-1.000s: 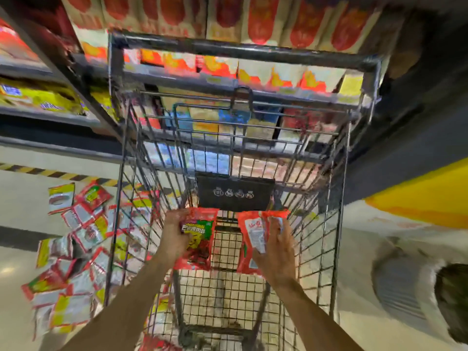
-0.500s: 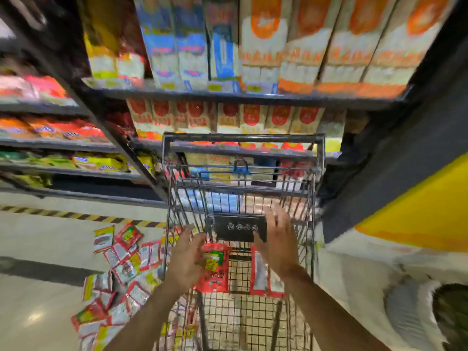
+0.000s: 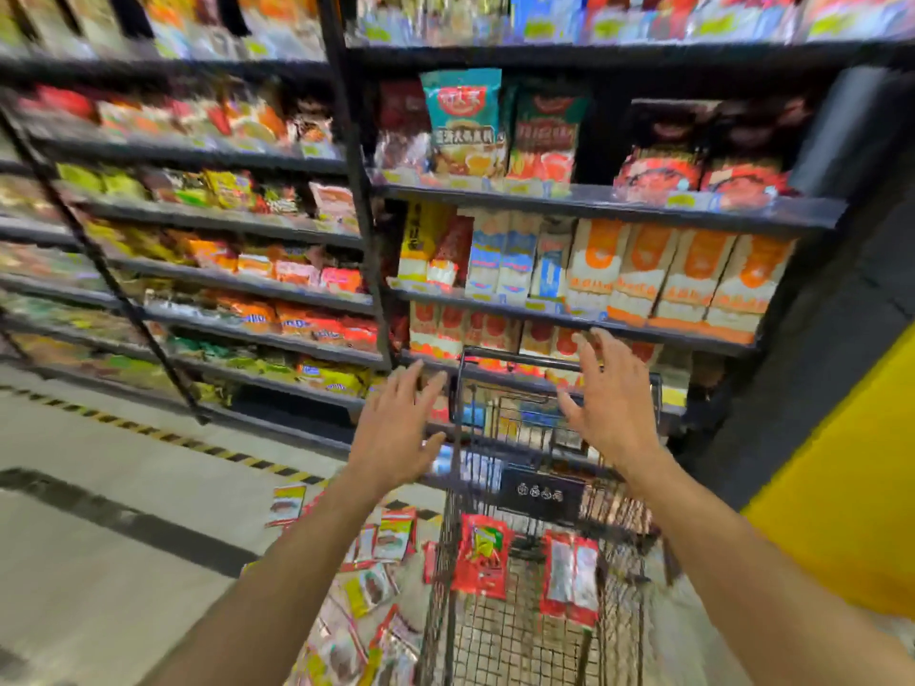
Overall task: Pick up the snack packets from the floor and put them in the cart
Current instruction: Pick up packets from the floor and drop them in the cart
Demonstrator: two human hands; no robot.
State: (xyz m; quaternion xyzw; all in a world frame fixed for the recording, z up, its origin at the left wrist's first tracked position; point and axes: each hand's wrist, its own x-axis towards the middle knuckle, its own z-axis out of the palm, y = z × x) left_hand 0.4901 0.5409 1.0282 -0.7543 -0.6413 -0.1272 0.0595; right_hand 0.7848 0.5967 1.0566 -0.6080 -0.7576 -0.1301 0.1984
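Dark wire-mesh metal shopping cart (image 3: 614, 631): thin rods, dull sheen from where I watch. On its basket, a matt black plastic placard (image 3: 541, 493). Two red glossy film snack packets (image 3: 482, 557) inside it, crinkled, catching light. Scattered red-and-yellow foil-like packets on the floor (image 3: 391, 537) look equally shiny (too blurred to tell more). Pale polished floor (image 3: 99, 487), smooth, faint glare. Dark matt metal shelving (image 3: 614, 205); the glossy plastic bags on it gleam.
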